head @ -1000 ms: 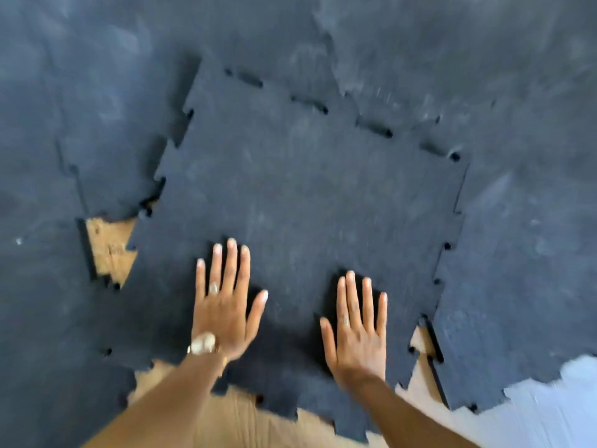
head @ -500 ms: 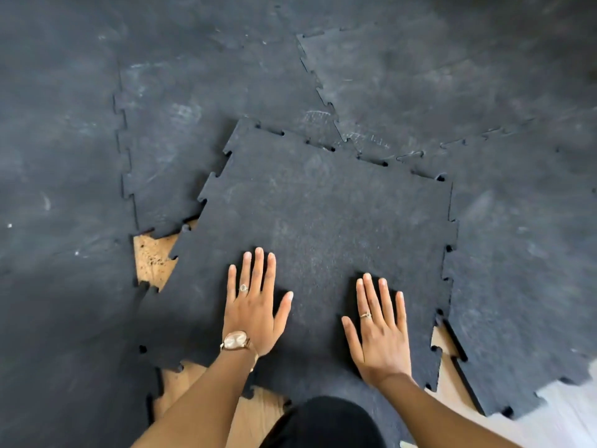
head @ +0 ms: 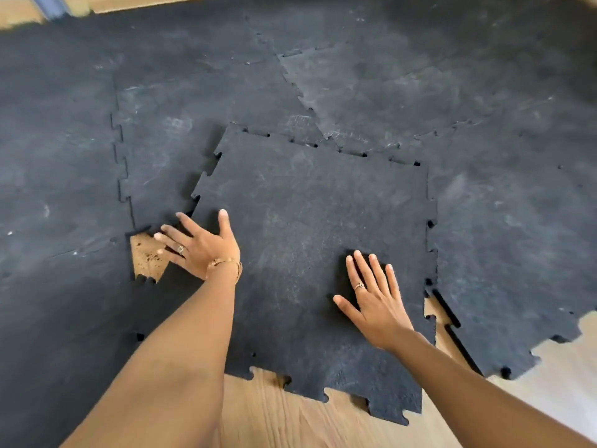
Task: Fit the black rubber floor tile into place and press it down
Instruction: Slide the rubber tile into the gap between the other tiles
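The loose black rubber tile with jigsaw edges lies skewed in the gap among the laid tiles. Its far edge and left corner ride over the neighbouring tiles. My left hand sits at the tile's left edge, thumb on top, fingers spread out over the edge toward a bare patch of subfloor. On the tile's right half my right hand lies flat, fingers apart. Neither hand holds anything.
Laid black tiles surround the loose one on the left, far and right sides. A thin strip of bare floor shows along its right edge. Wooden floor runs along the near edge, and a pale floor area lies at the lower right.
My left hand slid from the tile's middle to its left edge, by the bare patch. The right hand stayed flat on the right half. The camera view pulled back and upward.
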### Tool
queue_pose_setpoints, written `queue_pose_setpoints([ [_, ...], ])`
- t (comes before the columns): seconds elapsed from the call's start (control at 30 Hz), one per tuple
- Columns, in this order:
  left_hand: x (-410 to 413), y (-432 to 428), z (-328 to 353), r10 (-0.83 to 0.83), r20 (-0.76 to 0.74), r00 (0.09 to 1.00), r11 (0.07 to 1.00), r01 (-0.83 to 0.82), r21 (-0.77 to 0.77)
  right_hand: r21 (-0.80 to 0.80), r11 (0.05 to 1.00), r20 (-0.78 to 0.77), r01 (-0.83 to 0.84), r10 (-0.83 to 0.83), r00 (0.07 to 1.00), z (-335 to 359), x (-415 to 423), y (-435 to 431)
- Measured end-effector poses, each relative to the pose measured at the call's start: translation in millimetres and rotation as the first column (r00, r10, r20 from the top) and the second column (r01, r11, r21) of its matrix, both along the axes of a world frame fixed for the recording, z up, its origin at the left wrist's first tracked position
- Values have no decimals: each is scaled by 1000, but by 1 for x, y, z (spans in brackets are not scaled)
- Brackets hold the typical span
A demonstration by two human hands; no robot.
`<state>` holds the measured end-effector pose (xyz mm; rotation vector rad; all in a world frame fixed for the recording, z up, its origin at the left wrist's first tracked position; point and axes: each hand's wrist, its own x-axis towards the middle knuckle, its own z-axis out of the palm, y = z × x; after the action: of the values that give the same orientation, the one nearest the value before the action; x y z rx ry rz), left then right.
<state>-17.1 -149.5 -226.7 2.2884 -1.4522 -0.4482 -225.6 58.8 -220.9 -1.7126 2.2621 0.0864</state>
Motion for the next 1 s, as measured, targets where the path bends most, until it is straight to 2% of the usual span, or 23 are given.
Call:
queue_pose_setpoints([
  [0.07, -1, -3, -7, -21, 68, 997, 998, 16, 67, -31, 977, 46, 209, -207, 977, 1, 6, 4],
  [0.17, -3, -3, -7, -33, 116, 993, 997, 25, 71, 43, 829, 172, 558, -556, 813, 9, 15, 5],
  [0.23, 6, -4, 0, -61, 164, 985, 998, 56, 36, 107, 755, 193, 647, -654, 731, 19, 13, 0],
  [0.3, 18, -9, 10, -142, 226, 964, 990, 138, 31, 119, 727, 188, 677, -686, 703, 24, 11, -6],
  [0.43, 42, -25, 38, -337, 319, 886, 937, 280, 210, 75, 619, 201, 782, -778, 596, 29, 20, -11],
  [0.5, 48, -34, 57, -412, 278, 868, 890, 318, 327, 85, 575, 186, 814, -812, 554, 33, 23, -10],
  [0.57, 55, -39, 77, -455, 193, 869, 845, 354, 400, 105, 590, 130, 801, -806, 577, 39, 23, -9],
  [0.67, 64, -29, 100, -468, 108, 877, 794, 363, 488, 127, 599, 98, 791, -801, 591, 49, 18, -6],
  [0.8, 88, 25, 93, -427, 16, 904, 754, 346, 559, 65, 549, 230, 834, -821, 522, 63, -3, 6],
  [0.87, 100, 59, 78, -382, -11, 924, 745, 315, 589, 47, 536, 236, 843, -826, 512, 68, -15, 9],
  [1.0, 104, 99, 69, -330, -53, 942, 814, 312, 490, 65, 492, 274, 868, -845, 459, 77, -31, 7],
])
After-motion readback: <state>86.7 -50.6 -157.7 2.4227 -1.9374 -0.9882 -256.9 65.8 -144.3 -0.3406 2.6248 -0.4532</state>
